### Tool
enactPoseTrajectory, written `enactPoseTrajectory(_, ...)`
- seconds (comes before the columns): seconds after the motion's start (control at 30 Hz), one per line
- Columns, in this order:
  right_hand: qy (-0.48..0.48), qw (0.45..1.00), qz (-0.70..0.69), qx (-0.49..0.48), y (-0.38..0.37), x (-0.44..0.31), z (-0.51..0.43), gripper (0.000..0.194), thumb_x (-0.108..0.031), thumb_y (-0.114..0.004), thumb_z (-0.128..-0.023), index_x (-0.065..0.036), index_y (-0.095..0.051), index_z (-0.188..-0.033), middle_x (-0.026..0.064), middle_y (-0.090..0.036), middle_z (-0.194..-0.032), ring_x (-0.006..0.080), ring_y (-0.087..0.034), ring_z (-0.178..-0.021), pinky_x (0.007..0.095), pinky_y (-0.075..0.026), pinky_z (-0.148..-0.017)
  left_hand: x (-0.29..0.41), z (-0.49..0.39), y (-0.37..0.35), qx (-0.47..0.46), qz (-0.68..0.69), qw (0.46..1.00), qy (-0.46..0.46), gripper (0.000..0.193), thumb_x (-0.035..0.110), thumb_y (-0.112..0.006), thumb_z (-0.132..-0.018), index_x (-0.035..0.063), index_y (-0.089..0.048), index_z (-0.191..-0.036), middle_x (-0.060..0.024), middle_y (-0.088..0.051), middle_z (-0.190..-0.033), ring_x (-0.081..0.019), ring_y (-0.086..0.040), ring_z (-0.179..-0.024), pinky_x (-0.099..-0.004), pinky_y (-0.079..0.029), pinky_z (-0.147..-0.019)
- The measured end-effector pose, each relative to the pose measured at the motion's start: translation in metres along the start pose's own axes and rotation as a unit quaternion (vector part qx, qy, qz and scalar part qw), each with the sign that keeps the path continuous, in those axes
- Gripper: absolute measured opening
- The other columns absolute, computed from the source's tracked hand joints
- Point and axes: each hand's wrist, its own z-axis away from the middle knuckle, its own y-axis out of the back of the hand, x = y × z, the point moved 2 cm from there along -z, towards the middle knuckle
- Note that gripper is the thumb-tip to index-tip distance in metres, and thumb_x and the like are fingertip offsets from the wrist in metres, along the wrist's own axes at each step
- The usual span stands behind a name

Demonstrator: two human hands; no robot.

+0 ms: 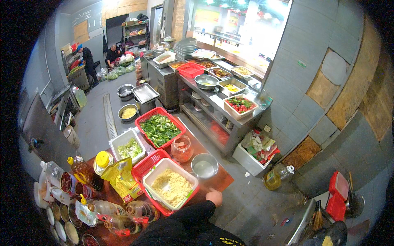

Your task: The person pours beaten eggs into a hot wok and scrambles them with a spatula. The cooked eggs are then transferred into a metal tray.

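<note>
What appears to be my left hand [214, 197], in a black sleeve, is at the near edge of the reddish-brown table [226, 180], fingers mostly hidden; nothing held shows. Beside it, a white tub [150, 183] of pale yellow crumbly food sits in a red plastic basket [139, 167]. Just beyond are a metal bowl [204, 166] of cloudy liquid and a glass jar [182, 149] with red contents. Farther back stand a red basket of cut green vegetables [160, 129] and a white tub of chopped pale green vegetables [129, 148]. My right hand is out of view.
Bottles [118, 224], a yellow bag [123, 180] and a yellow-lidded jar [103, 159] crowd the left. A steel counter [237, 121] holds food trays. A white waste box [251, 160] and an oil jug [274, 179] stand on the floor. Two people are far back.
</note>
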Motion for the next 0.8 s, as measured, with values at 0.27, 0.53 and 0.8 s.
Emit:
enactPoseTrajectory(0.27,0.006,1.0,-0.002,0.0,-0.002,-0.002,-0.004,0.03,-0.023,-0.06,-0.094,-0.004,-0.064,-0.116,0.0127,-0.066,-0.114,0.0302,-0.06,-0.108,0.0411,-0.047,-0.093,0.007,0.006,0.005,0.002,-0.035,0.999,0.001,0.047,0.039,-0.068,-0.081,0.0009,-0.07,-0.109,-0.0473,-0.047,-0.121,-0.0385,-0.07,-0.092,-0.0414,-0.059,-0.063)
enactPoseTrajectory(0.53,0.011,1.0,0.003,-0.007,0.002,-0.013,-0.016,0.03,-0.023,-0.06,-0.094,-0.004,-0.064,-0.117,0.0127,-0.066,-0.114,0.0302,-0.059,-0.108,0.0413,-0.047,-0.093,0.009,-0.002,-0.004,-0.041,-0.023,0.999,-0.012,0.038,0.028,-0.061,-0.086,0.0005,-0.07,-0.11,-0.0465,-0.048,-0.121,-0.04,-0.069,-0.095,-0.0411,-0.058,-0.063)
enactPoseTrajectory(0.8,0.017,0.999,0.025,-0.019,0.01,-0.029,-0.03,0.03,-0.023,-0.06,-0.094,-0.004,-0.064,-0.117,0.0126,-0.066,-0.114,0.0302,-0.059,-0.109,0.0414,-0.047,-0.093,0.008,-0.014,-0.033,0.006,-0.021,1.0,0.012,0.035,0.022,-0.054,-0.088,0.0001,-0.072,-0.108,-0.0491,-0.046,-0.12,-0.0433,-0.068,-0.094,-0.0434,-0.057,-0.061)
